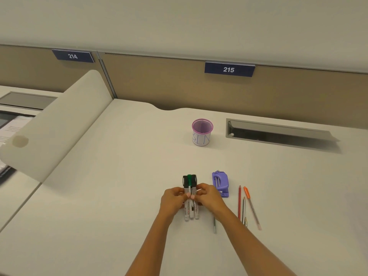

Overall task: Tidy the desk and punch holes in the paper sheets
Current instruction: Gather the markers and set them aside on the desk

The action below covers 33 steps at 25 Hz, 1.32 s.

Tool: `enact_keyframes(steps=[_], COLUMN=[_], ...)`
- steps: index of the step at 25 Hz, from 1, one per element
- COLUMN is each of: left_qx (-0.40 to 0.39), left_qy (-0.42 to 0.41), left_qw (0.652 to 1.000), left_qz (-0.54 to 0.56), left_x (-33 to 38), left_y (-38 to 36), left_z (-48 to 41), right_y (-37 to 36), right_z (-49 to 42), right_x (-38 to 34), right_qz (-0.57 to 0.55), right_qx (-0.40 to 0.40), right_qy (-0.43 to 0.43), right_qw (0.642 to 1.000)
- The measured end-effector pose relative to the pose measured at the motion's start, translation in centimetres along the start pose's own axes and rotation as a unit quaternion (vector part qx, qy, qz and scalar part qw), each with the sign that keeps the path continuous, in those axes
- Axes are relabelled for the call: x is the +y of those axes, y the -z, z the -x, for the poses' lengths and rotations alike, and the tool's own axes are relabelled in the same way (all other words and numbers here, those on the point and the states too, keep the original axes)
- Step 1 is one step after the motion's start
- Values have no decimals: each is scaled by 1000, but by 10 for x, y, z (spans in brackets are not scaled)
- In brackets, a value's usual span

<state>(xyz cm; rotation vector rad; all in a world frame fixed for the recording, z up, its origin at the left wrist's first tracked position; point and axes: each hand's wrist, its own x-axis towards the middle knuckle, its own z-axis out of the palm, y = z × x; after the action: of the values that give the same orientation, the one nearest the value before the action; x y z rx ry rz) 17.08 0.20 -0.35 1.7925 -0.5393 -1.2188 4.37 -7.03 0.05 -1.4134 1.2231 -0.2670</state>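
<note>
White markers (191,198) wear black and green caps; the hole punch (220,184) is lilac, the mesh cup (202,132) pink-rimmed (blue scrawl), the pen (251,206) orange-capped.

Pale desk (111,176) w/ a cable tray slot (278,134) set in at the far right. On it — pink mesh pen cup (202,132) toward the back, purple hole punch (220,184) nearer. Right of the punch — red pencil (239,202), grey pencil (244,211), orange-capped pen (252,208), side by side.
</note>
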Motion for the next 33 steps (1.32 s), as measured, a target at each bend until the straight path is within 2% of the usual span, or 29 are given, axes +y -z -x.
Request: enact_keyframes(steps=[6,14,19,24,29,33], left_qx=[30,77,112,114,98,96], left_qy=[-148,-153,-147,-138,-98,-65], left_qw=[989,985,982,980,986,987], left_qz=[0,16,-38,-89,-99,-111], left_x=[0,-11,-4,4,17,25], left_y=[-4,-16,-22,-14,18,59], left_z=[26,50,51,42,32,16], right_y=[5,0,4,11,-8,-41], right_z=[30,42,31,17,-1,-15], right_x=[-3,21,15,2,-16,-39], right_qz=[-16,-27,-32,7,14,-46], right_qx=[56,60,43,7,-10,-30], right_qy=[134,189,187,161,90,42], right_qw=[989,980,981,987,996,998])
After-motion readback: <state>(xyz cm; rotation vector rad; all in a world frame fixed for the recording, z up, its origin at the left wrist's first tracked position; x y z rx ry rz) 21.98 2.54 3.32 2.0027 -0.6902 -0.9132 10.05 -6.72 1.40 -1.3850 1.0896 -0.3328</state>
